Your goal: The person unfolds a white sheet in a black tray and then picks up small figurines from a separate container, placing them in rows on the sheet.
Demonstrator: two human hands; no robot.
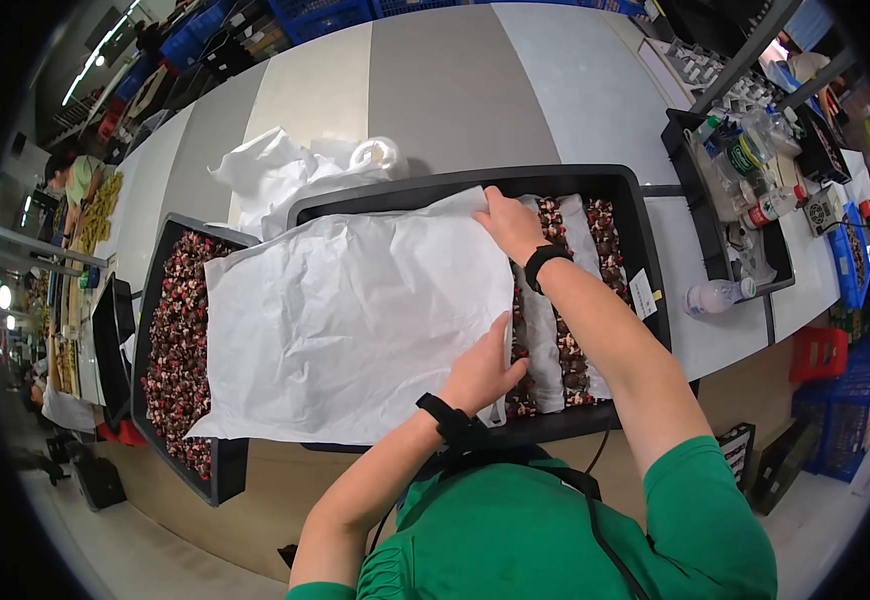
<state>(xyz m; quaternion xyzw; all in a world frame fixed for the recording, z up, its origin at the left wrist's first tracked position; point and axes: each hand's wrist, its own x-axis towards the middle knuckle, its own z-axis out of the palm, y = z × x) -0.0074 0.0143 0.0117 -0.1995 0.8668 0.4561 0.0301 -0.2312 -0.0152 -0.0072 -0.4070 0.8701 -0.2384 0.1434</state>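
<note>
White, crinkly, rectangular sheet [350,325], right edge in the grip of 2 hands [477,374] [512,226]

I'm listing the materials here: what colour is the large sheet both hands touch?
The sheet is plain white, best seen in the head view.

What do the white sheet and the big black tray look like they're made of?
White sheet: probably matte paper, or possibly thin nonwoven fabric, since it holds fine creases. Big black tray: likely molded plastic, smooth with a dull sheen, judging by its rounded corner and even color.
</note>
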